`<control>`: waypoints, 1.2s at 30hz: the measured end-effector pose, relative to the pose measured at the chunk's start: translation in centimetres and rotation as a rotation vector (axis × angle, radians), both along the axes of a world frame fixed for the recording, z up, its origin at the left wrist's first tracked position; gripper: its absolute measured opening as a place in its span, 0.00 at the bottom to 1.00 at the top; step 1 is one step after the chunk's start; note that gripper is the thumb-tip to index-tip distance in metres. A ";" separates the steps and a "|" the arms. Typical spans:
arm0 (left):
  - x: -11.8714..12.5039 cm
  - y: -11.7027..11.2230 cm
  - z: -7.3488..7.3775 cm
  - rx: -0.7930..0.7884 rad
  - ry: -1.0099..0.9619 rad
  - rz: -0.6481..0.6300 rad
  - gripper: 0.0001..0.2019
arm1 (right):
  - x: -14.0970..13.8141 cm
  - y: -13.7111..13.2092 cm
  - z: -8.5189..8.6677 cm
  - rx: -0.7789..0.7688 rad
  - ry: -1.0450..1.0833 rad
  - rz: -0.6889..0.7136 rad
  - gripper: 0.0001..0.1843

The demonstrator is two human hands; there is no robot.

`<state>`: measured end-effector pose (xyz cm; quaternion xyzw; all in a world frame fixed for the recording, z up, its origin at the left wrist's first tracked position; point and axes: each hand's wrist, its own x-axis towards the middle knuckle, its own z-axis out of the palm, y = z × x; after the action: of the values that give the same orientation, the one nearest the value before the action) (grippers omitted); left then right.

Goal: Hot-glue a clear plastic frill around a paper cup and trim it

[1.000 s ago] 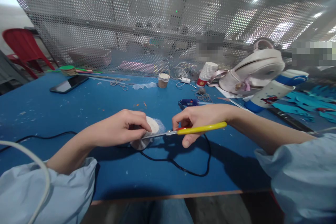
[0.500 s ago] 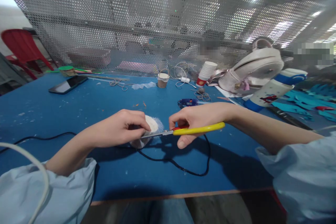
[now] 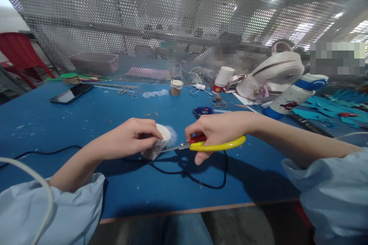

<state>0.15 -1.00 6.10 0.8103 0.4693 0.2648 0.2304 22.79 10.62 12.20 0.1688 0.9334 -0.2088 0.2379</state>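
Note:
My left hand (image 3: 130,139) is closed around a small white round piece with a fuzzy fringe (image 3: 163,136), held just above the blue table (image 3: 86,122). My right hand (image 3: 218,132) grips yellow-handled scissors (image 3: 214,146) with a red inner handle. The blades point left and their tips meet the lower edge of the white piece. Both forearms come out of light blue sleeves.
A black cable (image 3: 186,174) loops on the table under my hands. Farther back lie a phone (image 3: 71,93), a small cup (image 3: 176,87), a stack of paper cups (image 3: 222,78), a blue glue gun (image 3: 204,111), a white bag (image 3: 273,74), a white-and-blue bottle (image 3: 293,95) and teal cut-outs (image 3: 324,111). A perforated metal screen closes off the back.
The scissor handles have spread a little and dropped slightly. Both hands stayed in place on the white piece and the scissors; the view shifted slightly.

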 end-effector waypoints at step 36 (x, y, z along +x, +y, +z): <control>-0.1 1.8 -2.2 0.079 -0.594 0.790 0.14 | 8.5 0.2 -5.0 0.424 0.525 -0.321 0.17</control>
<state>0.06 0.75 3.94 0.4681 0.6443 0.5688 0.2053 31.28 10.81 7.20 0.2993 0.9468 -0.0819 -0.0853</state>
